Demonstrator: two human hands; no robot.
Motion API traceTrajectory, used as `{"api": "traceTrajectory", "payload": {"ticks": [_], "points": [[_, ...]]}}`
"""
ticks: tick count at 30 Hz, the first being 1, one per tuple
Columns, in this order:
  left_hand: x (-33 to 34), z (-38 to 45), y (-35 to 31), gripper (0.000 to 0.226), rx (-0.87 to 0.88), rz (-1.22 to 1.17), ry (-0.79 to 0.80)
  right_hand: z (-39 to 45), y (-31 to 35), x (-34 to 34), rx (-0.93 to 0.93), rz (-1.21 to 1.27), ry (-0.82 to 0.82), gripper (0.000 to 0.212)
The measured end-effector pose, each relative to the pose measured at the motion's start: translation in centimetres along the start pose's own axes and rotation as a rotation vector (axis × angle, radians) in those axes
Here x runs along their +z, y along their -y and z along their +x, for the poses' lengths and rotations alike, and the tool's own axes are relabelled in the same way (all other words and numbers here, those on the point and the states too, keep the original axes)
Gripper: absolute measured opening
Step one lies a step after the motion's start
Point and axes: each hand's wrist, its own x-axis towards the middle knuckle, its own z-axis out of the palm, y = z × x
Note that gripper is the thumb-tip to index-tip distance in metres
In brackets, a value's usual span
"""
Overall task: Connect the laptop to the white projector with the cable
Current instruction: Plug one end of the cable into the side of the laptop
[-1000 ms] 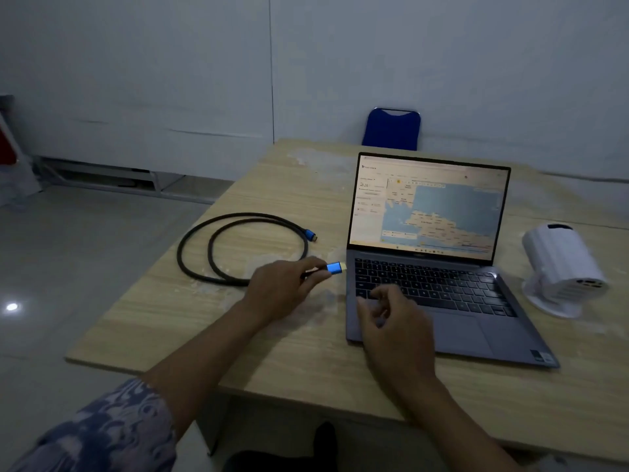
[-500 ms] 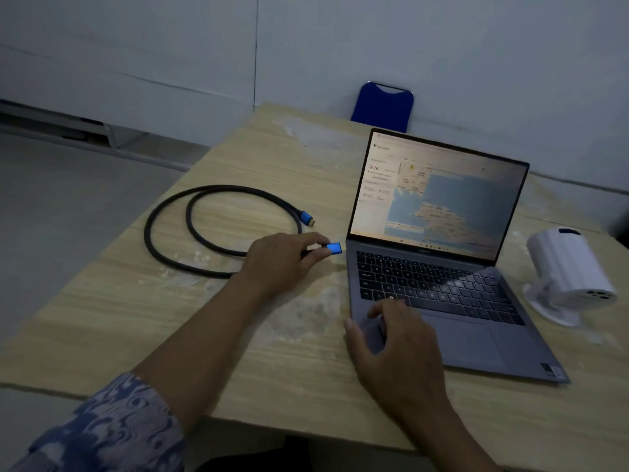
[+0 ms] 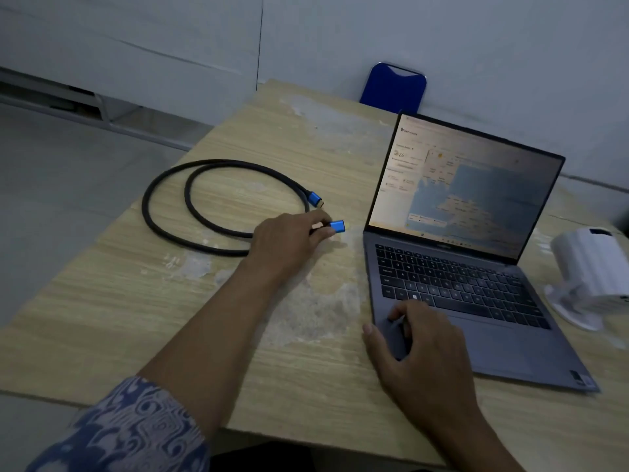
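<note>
So: worktop (image 3: 102, 335) is light wood grain, worn pale patches near the middle and far edge. Left edge runs diagonally with bare floor (image 3: 68, 199) beyond it; near edge cuts across the bottom of view.

Laptop (image 3: 476, 335) sits open on the right half, base angled, its front right corner close to the near edge, screen lit with a map page. Clear strip of worktop between the laptop's left side and the cable loop.

Cable (image 3: 163, 219) is black, braided look, coiled in a loose double loop on the left half, well inside the left edge. Both ends have blue metal plugs. One plug (image 3: 315, 199) lies loose on the worktop at the loop's right side. Other plug (image 3: 337, 226) is just beside it, nearer the laptop, not touching the laptop's left side.

Left hand (image 3: 286, 240): fingers pinching the cable right behind that second plug, plug tip pointing at the laptop's hinge corner. Patterned blue sleeve (image 3: 126, 427) at the near edge.

Right hand (image 3: 425, 349): rests on the laptop's front left corner, fingers loosely spread over the palm rest, thumb hanging off the laptop's left side onto the worktop. Holding nothing.

White projector (image 3: 592, 267) stands on a small base at the right edge, just beside the laptop, partly cut off. Blue chair back (image 3: 393, 88) behind the far edge.
</note>
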Motion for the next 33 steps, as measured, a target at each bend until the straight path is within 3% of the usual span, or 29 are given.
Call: {"api": "traceTrajectory", "payload": {"ticks": [4, 8, 33], "points": [[0.2, -0.2, -0.9, 0.035, 0.136, 0.066, -0.028, 0.0, 0.1, -0.2, 0.005, 0.010, -0.006, 0.030], [1.2, -0.5, -1.8, 0.039, 0.232, 0.120, 0.096, 0.0, 0.1, -0.1, 0.004, 0.011, -0.003, 0.030], [1.2, 0.1, -1.8, 0.046, 0.212, 0.109, 0.181, -0.1, 0.0, -0.2, -0.015, 0.020, 0.007, 0.030]]}}
